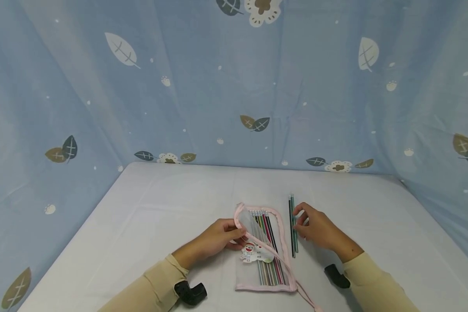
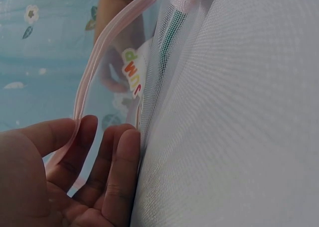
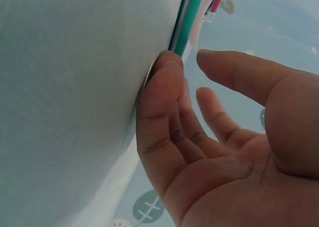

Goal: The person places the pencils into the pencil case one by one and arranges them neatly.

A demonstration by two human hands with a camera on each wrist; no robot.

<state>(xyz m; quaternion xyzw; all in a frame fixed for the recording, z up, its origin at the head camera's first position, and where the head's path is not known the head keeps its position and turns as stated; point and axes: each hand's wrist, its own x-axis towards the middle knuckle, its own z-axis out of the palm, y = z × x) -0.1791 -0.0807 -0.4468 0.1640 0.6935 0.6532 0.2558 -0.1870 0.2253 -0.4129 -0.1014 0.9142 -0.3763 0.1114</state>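
Near the desk's front edge: left hand [image 1: 218, 237] pinching the mesh pencil case [image 1: 266, 249] open, several pencils lying inside; right hand [image 1: 320, 229], fingers loosely spread, touching two loose pencils [image 1: 292, 225] beside it.

a white table [image 1: 140, 225] bears a mesh pencil pouch [image 1: 263, 264] and loose pencils [image 1: 293, 225].

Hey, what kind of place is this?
Probably a makeshift recording booth, not a lived-in room: a leaf-print blue curtain hangs around a white-covered table holding only a pencil case and loose pencils.
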